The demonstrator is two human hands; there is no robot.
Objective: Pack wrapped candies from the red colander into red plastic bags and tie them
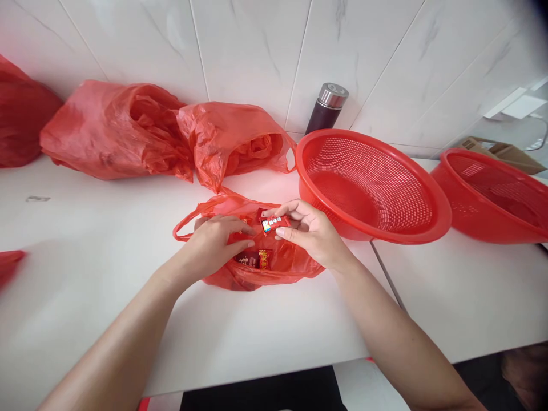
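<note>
A red plastic bag lies open on the white table, with several small wrapped candies inside. My right hand is over the bag's right side, its thumb and fingers closed on a red wrapped candy with white and yellow print. At the bag's left side my left hand reaches over the opening. Its fingers are bent and apart, and I see nothing in them. The left fingertips are partly hidden against the bag.
A red plastic colander stands right of the bag, with another colander farther right. Behind are a filled red bag, a crumpled red bag and a dark thermos by the tiled wall. A cardboard box is at far right.
</note>
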